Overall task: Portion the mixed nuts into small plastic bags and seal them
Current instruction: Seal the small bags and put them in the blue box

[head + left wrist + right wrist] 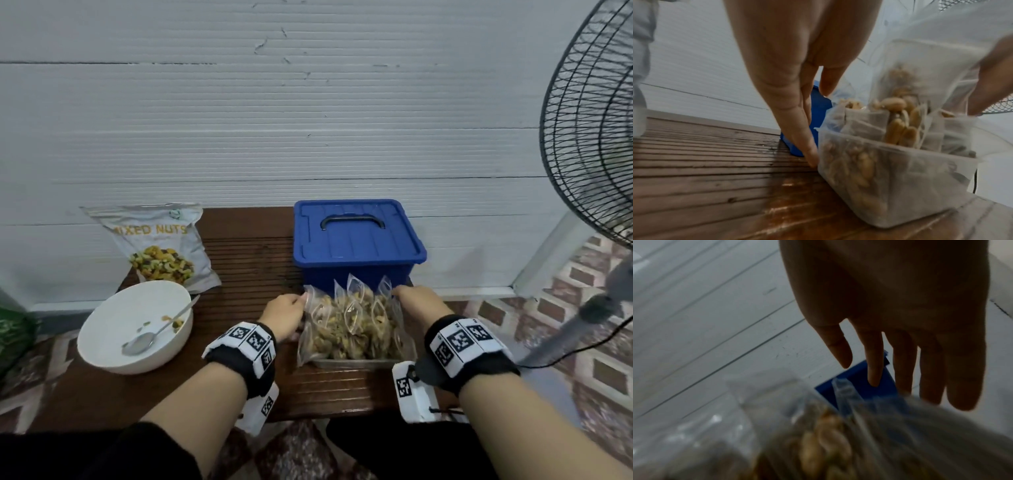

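Note:
Several small clear bags of mixed nuts (352,325) stand packed upright in a clear plastic tray (356,362) at the middle of the wooden bench. My left hand (286,313) is at the tray's left side. In the left wrist view its fingers (795,126) are straight and point down, with a fingertip against the tray wall (900,186). My right hand (416,301) lies against the right side of the bags. Its fingers (875,363) are spread and straight above the bag tops (842,391). Neither hand holds anything.
A closed blue box (356,240) with a black handle stands just behind the tray. At the left are the MIXED NUTS pouch (161,246) and a white bowl (133,325) holding a spoon (156,334) and a few nuts. A standing fan (596,137) is at the right.

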A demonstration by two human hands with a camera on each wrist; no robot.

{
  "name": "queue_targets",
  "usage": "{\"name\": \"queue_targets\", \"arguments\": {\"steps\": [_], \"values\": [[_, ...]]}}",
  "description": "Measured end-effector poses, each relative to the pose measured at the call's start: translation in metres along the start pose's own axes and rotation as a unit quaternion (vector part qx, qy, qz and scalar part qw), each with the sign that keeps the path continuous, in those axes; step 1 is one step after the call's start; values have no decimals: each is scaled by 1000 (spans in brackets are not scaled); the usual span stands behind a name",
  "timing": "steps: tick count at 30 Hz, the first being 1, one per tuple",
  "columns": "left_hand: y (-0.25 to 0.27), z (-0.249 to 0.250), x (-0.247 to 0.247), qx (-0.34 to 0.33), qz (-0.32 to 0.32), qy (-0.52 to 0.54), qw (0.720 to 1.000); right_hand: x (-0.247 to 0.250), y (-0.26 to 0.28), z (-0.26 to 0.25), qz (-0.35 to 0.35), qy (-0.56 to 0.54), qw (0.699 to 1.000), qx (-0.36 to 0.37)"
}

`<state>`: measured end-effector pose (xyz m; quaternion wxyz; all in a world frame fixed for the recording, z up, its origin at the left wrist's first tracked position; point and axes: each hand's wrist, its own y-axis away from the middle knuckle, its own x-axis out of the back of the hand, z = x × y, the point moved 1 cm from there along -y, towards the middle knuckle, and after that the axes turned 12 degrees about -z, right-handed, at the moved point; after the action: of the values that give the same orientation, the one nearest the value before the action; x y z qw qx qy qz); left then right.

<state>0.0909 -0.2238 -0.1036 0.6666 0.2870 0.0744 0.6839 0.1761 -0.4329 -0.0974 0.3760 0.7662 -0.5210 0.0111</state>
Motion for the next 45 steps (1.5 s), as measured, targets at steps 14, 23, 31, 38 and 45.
{"name": "queue_targets", "arguments": {"steps": [14, 23, 31, 38, 45], "values": [[15, -16, 23, 48, -37, 100, 993, -29, -12, 6, -44, -38, 998, 4], [-1, -3, 50, 98, -52, 83, 990, 4, 15, -23, 144, 36, 985, 87], [-50, 48, 76, -59, 28, -25, 998, 36, -24, -57, 231, 88, 963, 112], [-74, 49, 82, -68, 42, -16, 997, 51, -41, -65, 138, 188, 970, 66], [-54, 44, 93, -44, 80, -10, 996, 41, -31, -65, 122, 188, 971, 80]]}}
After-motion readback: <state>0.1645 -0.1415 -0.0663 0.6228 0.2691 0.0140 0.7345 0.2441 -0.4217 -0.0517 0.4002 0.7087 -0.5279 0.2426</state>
